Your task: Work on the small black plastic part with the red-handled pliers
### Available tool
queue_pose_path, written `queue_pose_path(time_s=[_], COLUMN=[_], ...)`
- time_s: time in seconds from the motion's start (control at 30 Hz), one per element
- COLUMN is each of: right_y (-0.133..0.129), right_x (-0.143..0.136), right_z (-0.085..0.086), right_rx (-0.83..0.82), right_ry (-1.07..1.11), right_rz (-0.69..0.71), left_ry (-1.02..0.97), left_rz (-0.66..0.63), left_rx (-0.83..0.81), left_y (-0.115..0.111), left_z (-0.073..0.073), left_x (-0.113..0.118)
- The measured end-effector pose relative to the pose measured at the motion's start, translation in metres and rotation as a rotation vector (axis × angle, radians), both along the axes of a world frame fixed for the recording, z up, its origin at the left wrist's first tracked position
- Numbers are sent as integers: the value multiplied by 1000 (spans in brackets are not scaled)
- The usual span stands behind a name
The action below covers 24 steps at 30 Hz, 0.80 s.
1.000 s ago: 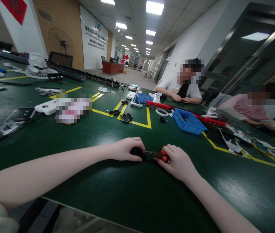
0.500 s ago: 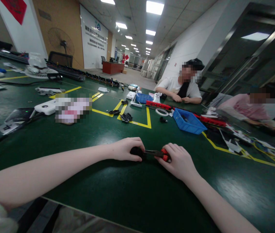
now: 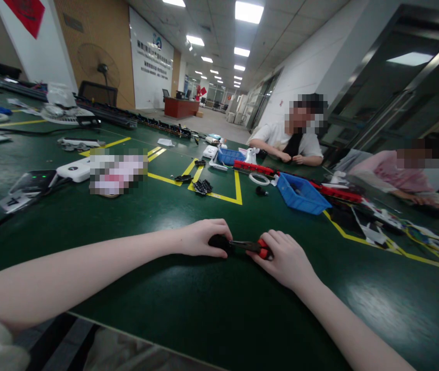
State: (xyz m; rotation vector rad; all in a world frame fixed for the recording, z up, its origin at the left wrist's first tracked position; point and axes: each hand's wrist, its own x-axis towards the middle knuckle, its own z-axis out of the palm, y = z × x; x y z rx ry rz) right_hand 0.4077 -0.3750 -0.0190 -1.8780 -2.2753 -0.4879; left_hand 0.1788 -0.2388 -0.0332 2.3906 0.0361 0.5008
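Note:
My left hand (image 3: 202,238) is closed around a small black part (image 3: 220,241), rounded in outline and partly covered by the fingers. Its exact kind I cannot make out. In my right hand (image 3: 284,256) are red-handled pliers (image 3: 262,249), gripped by the handles. Their thin metal jaws (image 3: 240,244) point left and meet the black part's right side. Whether the jaws are clamped on it is too small to tell. Both hands are low over the green table (image 3: 204,299).
Black pieces (image 3: 202,187) lie by yellow tape beyond my hands. A blue bin (image 3: 302,193) stands to the right, a white ring (image 3: 259,179) beside it. A phone (image 3: 117,175) and white power bank (image 3: 78,169) lie left. Two people (image 3: 292,134) sit across the table.
My hands keep nearly the same place and hold, with the pliers still at the black part. The whole view has shifted very slightly.

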Motion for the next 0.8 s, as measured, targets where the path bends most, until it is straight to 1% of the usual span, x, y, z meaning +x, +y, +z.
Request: queue_pose_path(time_s=[0.13, 0.3, 0.47, 0.6, 0.8], right_y=[0, -1, -1, 0, 1], right_x=[2, 3, 2, 2, 4], right_z=[0, 1, 2, 1, 0], right_rx=[32, 54, 59, 71, 94], right_ry=[-27, -57, -72, -87, -37], right_rz=[-5, -39, -35, -16, -13], left_ry=[3, -4, 9, -2, 5], left_rz=[5, -8, -3, -22, -13], left_rx=[14, -35, -42, -33, -14], left_y=[-1, -2, -1, 0, -2], left_z=[3, 6, 4, 2, 3], left_x=[0, 0, 0, 0, -1])
